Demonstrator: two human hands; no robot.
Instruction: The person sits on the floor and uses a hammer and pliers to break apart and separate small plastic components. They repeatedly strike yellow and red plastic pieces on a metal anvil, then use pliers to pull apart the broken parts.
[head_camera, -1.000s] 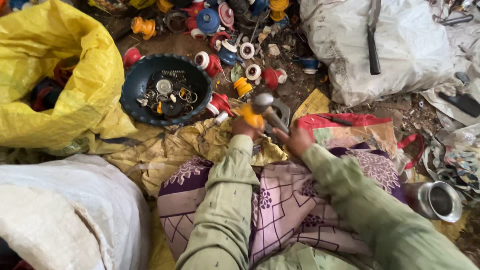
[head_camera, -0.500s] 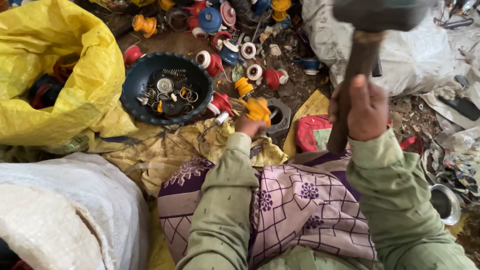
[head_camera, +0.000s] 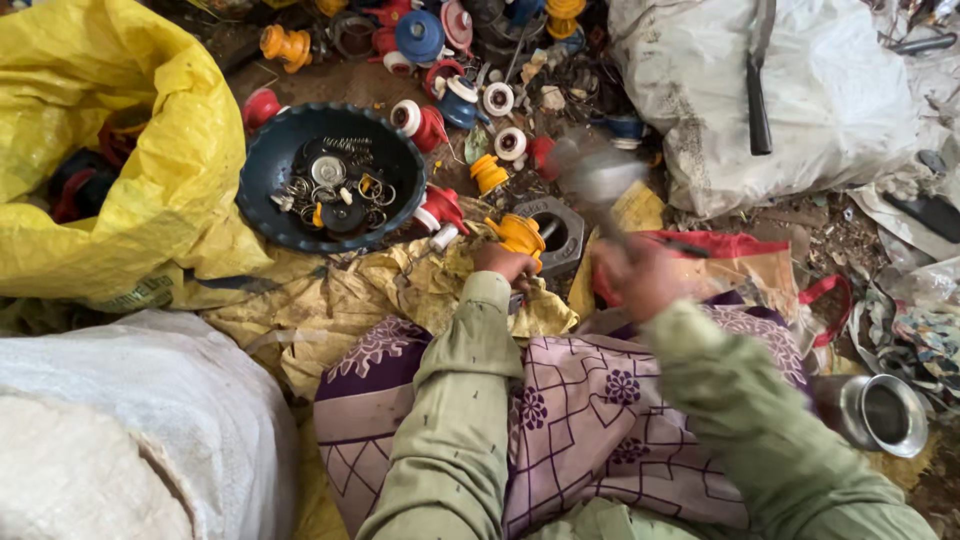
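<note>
From the head view, our left hand (head_camera: 503, 262) pinches a yellow plastic part (head_camera: 520, 236) against a grey metal block (head_camera: 556, 228) on the ground. Our right hand (head_camera: 632, 277), blurred, is clenched around a hammer (head_camera: 597, 180) above the block.

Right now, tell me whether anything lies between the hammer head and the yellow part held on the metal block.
Nothing visible does. The blurred hammer in the right hand is above and right of the yellow part, which the left hand steadies against the metal block. Only those fingers sit close.
</note>
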